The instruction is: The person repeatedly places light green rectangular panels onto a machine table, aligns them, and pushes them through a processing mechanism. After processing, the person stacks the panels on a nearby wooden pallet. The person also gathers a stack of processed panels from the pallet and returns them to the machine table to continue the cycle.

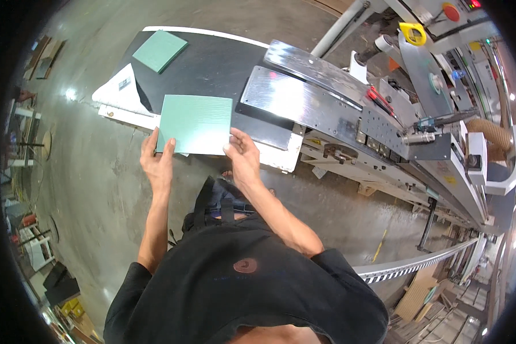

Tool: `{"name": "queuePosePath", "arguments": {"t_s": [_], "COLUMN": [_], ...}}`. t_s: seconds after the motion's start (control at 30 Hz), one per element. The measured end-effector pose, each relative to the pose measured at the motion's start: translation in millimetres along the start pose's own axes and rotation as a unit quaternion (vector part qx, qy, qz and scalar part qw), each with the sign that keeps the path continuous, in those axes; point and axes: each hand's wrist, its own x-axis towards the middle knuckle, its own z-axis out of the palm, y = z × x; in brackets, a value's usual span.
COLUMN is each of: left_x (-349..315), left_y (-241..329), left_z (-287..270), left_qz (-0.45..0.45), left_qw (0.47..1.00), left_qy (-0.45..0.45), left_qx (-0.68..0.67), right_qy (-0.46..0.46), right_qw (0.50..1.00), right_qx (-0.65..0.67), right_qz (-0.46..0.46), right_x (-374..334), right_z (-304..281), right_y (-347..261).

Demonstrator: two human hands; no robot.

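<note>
A flat green rectangular board (195,123) is held level in front of me, over the near edge of a black-topped table (212,63). My left hand (157,163) grips its lower left corner, thumb on the top face and fingers along the side. At the lower right corner my right hand (244,156) pinches the edge. Farther back, a second green board (160,50) lies on the table's far left part. The undersides of both boards are hidden.
To the right stands a long machine with polished metal plates (286,97), red-handled pliers-like tool (380,101), ribbed hose (487,135) and red button (451,11). White sheeting (117,92) hangs at the table's left corner. A metal rail (418,261) curves at lower right.
</note>
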Motion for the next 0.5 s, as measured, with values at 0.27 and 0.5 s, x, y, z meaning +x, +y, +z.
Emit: {"name": "queuePosePath", "arguments": {"t_s": [0.27,0.5], "left_x": [-19,-13], "left_y": [48,48], "left_z": [106,181], "left_qz": [0.215,0.316], "left_qw": [0.971,0.93], "left_qy": [-0.104,-0.162], "left_qx": [-0.032,0.098], "right_qy": [0.162,0.263], "right_qw": [0.982,0.923], "right_qx": [-0.006,-0.191], "right_qz": [-0.093,-0.208], "right_x": [-26,0], "right_z": [-92,-139], "right_y": [-65,-99]}}
